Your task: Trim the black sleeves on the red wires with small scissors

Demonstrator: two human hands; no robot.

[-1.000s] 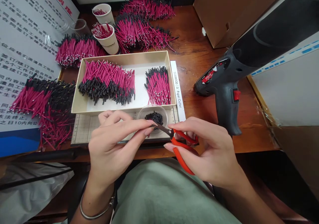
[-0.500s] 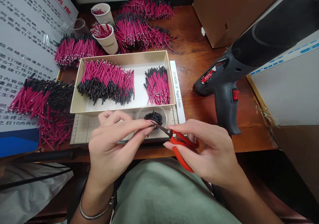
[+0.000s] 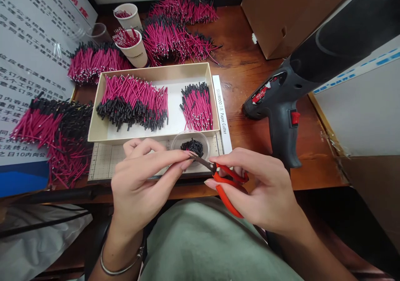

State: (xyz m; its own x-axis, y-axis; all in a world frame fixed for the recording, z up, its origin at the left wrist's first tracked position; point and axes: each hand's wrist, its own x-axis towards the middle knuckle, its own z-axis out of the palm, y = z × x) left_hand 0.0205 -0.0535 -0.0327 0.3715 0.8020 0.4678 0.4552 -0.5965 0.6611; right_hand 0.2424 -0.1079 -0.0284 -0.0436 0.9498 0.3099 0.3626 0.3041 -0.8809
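Observation:
My right hand [image 3: 262, 189] holds a pair of small scissors [image 3: 230, 199] by the red handles, their dark blades pointing left. Thumb and forefinger of my left hand [image 3: 140, 181] are pinched together at the blade tips. Whatever lies between those fingertips is too small and covered to make out. Just behind the blades stands a clear round dish [image 3: 207, 142] with short black tube pieces [image 3: 193, 146] in it. A shallow cream box [image 3: 93, 124] beyond my hands holds two piles of pink wires [image 3: 134, 101] with black ends.
The box and dish rest on a paper cutter [image 3: 103, 160]. More wire piles [image 3: 170, 39] and paper cups of wires [image 3: 137, 56] stand behind and left. A black heat gun [image 3: 281, 118] with a red trigger is at right, before a cardboard box [image 3: 271, 18].
The scissor blades have shifted very slightly at my left fingertips. Both hands otherwise keep their places and grips.

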